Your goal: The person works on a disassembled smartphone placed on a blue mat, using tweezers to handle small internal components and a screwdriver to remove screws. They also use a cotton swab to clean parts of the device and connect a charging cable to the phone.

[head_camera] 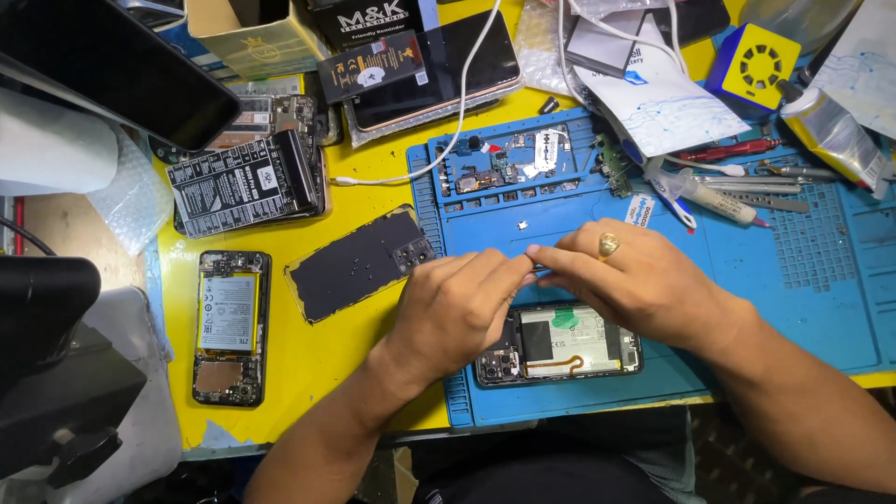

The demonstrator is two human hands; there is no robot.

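An opened phone (569,347) with its white battery showing lies on the blue work mat (793,308), partly hidden under both hands. My left hand (457,308) and my right hand (635,280), which wears a gold ring, meet fingertip to fingertip just above the phone's top edge. They pinch something small and thin (534,271) between them; what it is I cannot tell. A black back cover (359,263) lies just left of my left hand on the yellow table (308,364).
A second opened phone (231,327) lies at the left. A stack of batteries (245,185) and phones sits behind it. Small parts (509,163), tweezers (747,191), a tube and a white cable (457,112) crowd the mat's far side. A yellow and blue box (754,63) stands back right.
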